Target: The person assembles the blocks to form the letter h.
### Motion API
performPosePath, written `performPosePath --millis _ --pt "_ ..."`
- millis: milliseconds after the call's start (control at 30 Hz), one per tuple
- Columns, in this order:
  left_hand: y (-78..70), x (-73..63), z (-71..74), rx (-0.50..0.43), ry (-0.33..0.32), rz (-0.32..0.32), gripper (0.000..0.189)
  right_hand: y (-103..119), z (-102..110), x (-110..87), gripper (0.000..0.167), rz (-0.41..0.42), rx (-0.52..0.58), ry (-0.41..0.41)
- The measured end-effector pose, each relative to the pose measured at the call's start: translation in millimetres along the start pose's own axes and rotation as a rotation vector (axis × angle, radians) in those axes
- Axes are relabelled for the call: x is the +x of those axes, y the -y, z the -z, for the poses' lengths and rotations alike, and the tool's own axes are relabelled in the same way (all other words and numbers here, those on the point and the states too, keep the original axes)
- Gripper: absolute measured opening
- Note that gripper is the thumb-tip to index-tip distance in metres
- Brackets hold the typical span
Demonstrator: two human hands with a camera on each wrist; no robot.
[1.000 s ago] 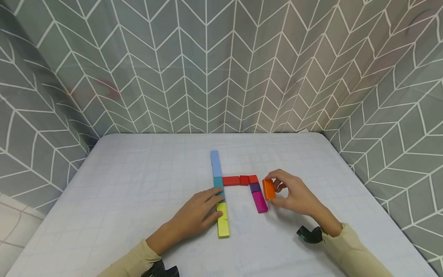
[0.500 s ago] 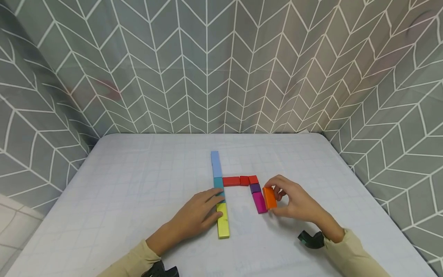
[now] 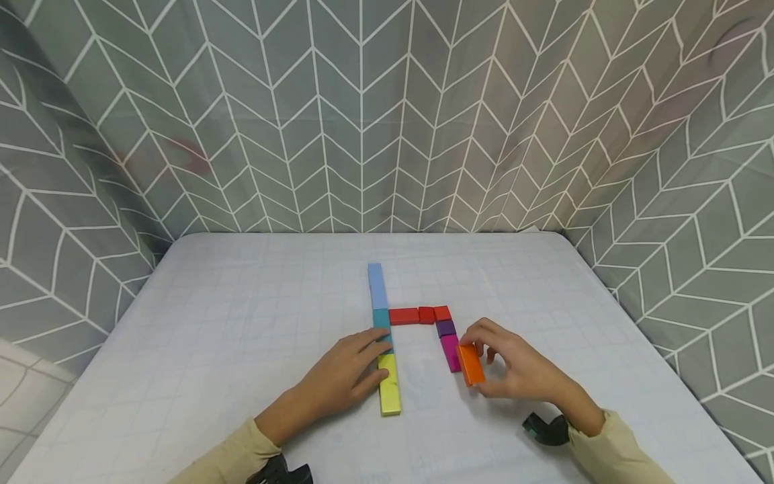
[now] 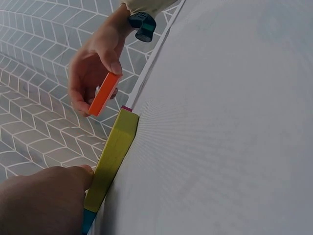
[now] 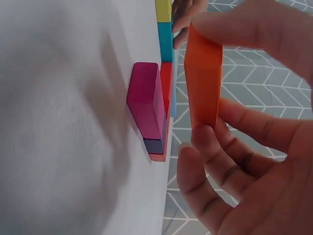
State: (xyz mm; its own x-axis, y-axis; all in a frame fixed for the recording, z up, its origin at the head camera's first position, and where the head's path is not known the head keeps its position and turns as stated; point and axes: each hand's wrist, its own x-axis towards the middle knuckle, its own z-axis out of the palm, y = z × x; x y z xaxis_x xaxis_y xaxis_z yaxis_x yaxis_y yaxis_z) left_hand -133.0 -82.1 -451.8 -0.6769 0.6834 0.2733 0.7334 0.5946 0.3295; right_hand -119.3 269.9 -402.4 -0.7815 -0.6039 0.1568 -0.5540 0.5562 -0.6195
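An orange block is pinched lengthwise between the thumb and fingertips of my right hand. In the right wrist view it hangs above the table, beside the magenta block. My left hand rests along the left column, fingertips on the teal block and thumb at the side of the yellow block. A light blue block tops that column. From it a row of red blocks runs right, then a purple block and the magenta one lead down from its end.
The blocks lie on a white cloth-covered table with faint grid lines. Grey curtains with white chevron lines enclose the back and sides. A black wrist device sits on the right wrist, with another on the left.
My right hand has carried the orange block toward the front edge, from beside the purple block to beside the magenta block's lower end. The left hand has stayed in place.
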Motion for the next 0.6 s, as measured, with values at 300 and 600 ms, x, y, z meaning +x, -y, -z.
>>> performPosePath --millis 300,600 --pt "1.4 0.6 -0.8 0.005 -0.001 0.000 0.051 2.7 -2.4 -6.6 0.050 -0.034 -0.022 0.093" --pt "0.7 0.6 -0.2 -0.002 0.006 0.001 0.050 0.8 -6.2 -11.7 0.051 -0.007 -0.043 0.134"
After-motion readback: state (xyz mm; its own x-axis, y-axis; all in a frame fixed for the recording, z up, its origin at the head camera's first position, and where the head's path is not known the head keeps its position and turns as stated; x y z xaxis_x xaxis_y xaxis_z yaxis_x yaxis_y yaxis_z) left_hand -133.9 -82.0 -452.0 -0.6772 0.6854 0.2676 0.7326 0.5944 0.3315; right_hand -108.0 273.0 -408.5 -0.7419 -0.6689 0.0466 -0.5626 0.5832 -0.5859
